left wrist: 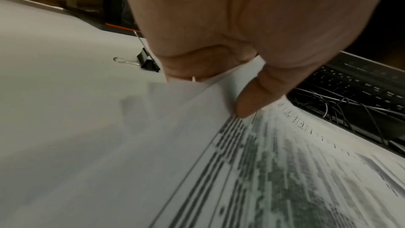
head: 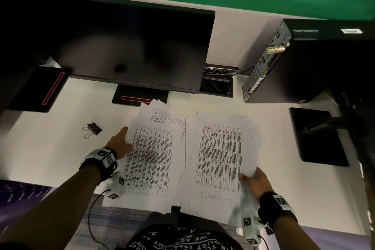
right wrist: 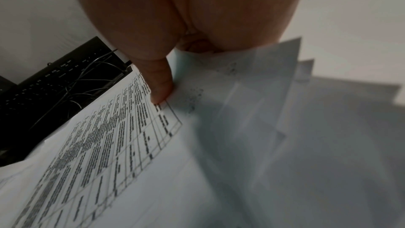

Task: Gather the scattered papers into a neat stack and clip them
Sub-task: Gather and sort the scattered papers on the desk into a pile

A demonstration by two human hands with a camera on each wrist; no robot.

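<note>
White table [head: 50, 148] is pretty crowded at the back: a dark monitor [head: 125, 46] looms over the far edge of the papers, its stand base [head: 140, 97] touching the top sheets, and a PC tower [head: 294, 63] sits off to the right with a black pad [head: 318, 138] in front of it. There's an open cable box [head: 218, 83] between monitor and tower, stuffed with tangled wires. The papers sit mid-table in two loose, fanned piles: left pile [head: 150, 160] and right pile [head: 219, 156], edges overlapping. Left hand [head: 121, 142] pinches the left pile's outer edge, thumb on top, fingers [left wrist: 186, 68] underneath. Right hand [head: 257, 182] pinches the right pile's near corner the same way. The binder clip [head: 92, 129] lies on the table just left of the left hand, untouched.
</note>
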